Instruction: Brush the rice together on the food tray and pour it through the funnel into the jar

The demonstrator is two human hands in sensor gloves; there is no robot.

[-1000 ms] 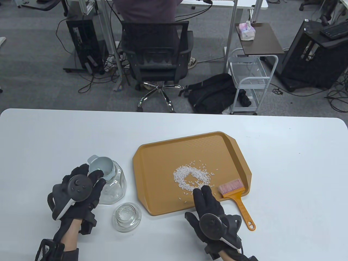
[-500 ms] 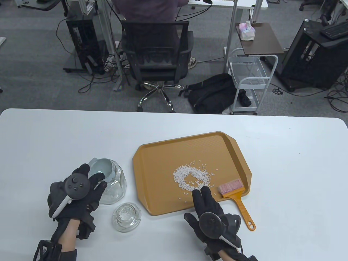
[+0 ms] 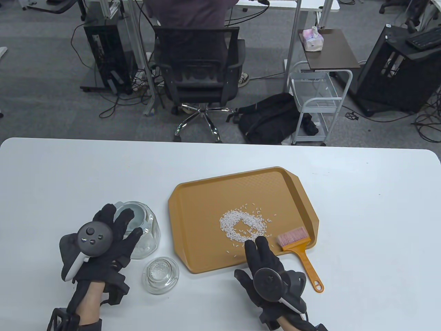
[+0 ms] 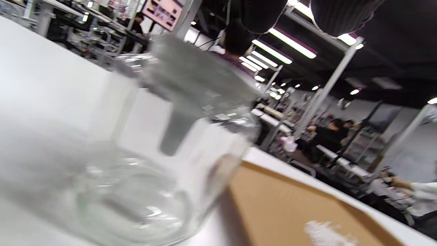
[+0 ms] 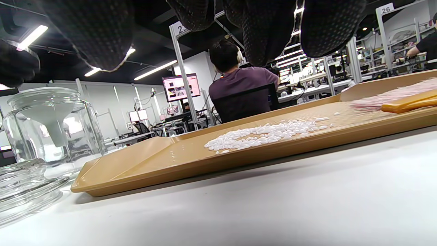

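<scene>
Black gloves [image 3: 100, 255] — round dark trackers [image 3: 94, 238].

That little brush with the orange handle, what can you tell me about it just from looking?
The brush has a flat orange plastic handle with a hanging hole at its end and a wide head of pale pink bristles. It lies flat, untouched, bristle end on the near right corner of the tan food tray, handle sticking out over the tray's rim onto the white table. The right hand hovers just beside it.

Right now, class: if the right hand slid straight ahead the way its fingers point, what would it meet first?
The right hand points up the tray, fingertips over its near edge. Straight on, it would probably meet the rice first; the brush lies off to its right. Its height above the tray is unclear.
</scene>
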